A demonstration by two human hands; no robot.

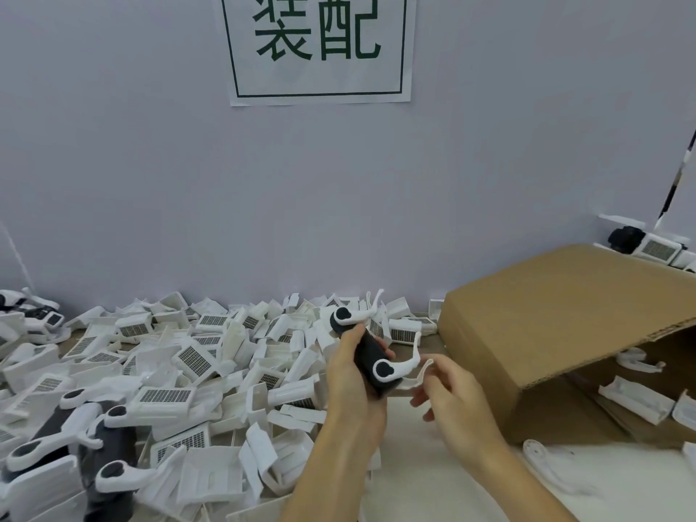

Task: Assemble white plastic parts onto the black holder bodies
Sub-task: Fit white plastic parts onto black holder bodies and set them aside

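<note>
Head view: a person's two bare forearms reach up from the bottom edge toward the centre of a cluttered tabletop (433,495).
Left hand (352,374): raised off the tabletop, palm turned right, fingers wrapped tight around the middle of a black holder body (367,352).
Black holder body: held just right of centre, tilted, its top end toward 11 o'clock, its lower end toward 5 o'clock.
White plastic parts: one curved arm (357,314) sits on the top end, another (399,365) on the lower end, both trailing off toward 2 o'clock.
Right hand (448,393): at 4 o'clock of the holder, palm facing left, fingers loosely spread and curled; fingertips touch a thin white curved piece (416,378) beside the lower end. Whether they pinch it I cannot tell.
Loose parts pile (180,363): white pieces heaped from 9 o'clock across to the centre, against the wall.
Cardboard box (557,325): lying on its side at 3 o'clock, open, white pieces inside.
Wall sign (320,47): at 12 o'clock, large dark characters.
</note>
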